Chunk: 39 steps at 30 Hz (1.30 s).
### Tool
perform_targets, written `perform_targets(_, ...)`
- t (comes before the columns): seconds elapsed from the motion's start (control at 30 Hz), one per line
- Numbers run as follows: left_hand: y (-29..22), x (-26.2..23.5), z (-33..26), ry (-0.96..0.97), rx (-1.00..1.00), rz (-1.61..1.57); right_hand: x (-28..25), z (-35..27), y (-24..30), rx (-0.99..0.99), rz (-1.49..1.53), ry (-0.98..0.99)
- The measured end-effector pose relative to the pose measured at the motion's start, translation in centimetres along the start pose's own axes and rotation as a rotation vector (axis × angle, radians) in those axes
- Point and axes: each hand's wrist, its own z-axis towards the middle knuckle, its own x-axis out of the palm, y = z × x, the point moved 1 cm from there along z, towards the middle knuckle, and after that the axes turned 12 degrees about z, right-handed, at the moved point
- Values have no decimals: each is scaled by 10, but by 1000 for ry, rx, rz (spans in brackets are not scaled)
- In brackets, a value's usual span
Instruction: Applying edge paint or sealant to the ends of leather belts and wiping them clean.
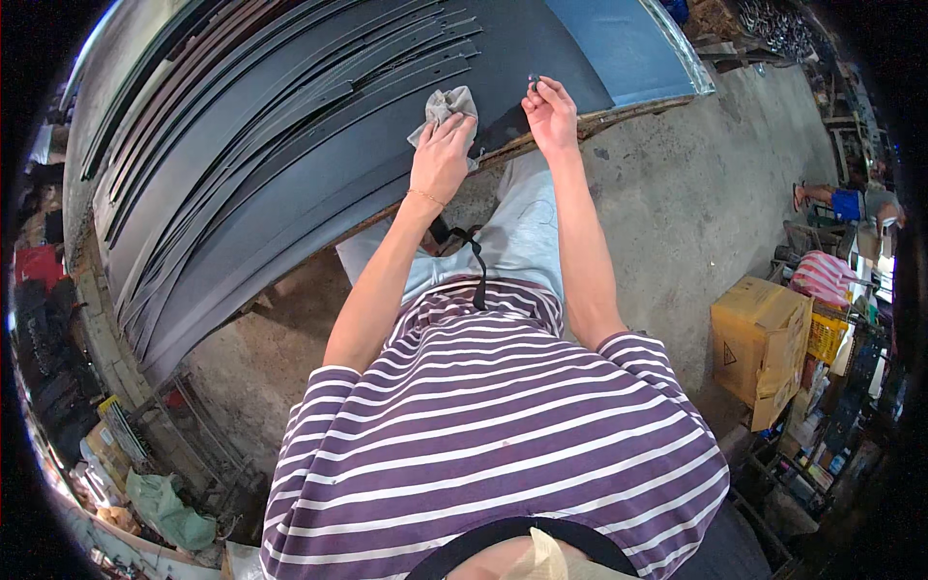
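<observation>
My left hand point(442, 159) is closed over a crumpled grey cloth point(450, 101) and presses it against the dark metal sheet point(372, 159). A thin bracelet circles that wrist. Further right, my right hand point(553, 118) pinches a small dark object point(533, 82) between thumb and fingertips, above the near edge of the same sheet. The object is too small for me to tell its kind. Several long, narrow dark strips point(329, 97) lie across the sheet to the left of the cloth, some with small holes.
A blue sheet point(628, 48) covers the table's far right corner. On the concrete floor point(677, 213) at right stands a cardboard box point(761, 343), near a pink striped bag point(823, 277) and clutter. Another person point(851, 203) is at the far right. A green sack point(169, 510) lies lower left.
</observation>
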Motion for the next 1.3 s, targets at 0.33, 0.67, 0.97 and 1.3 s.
perform_targets(0.33,9,6,10,-267,-601,-309,1,1,-1,3,9,-11)
perform_targets(0.67,-4,1,5,-62,-252,-16,0,0,1,7,16,-1)
perform_targets(0.97,-7,-1,5,-66,-181,-28,0,1,1,18,24,2)
perform_targets(1.3,-9,-4,7,-47,-177,14,0,0,1,22,22,5)
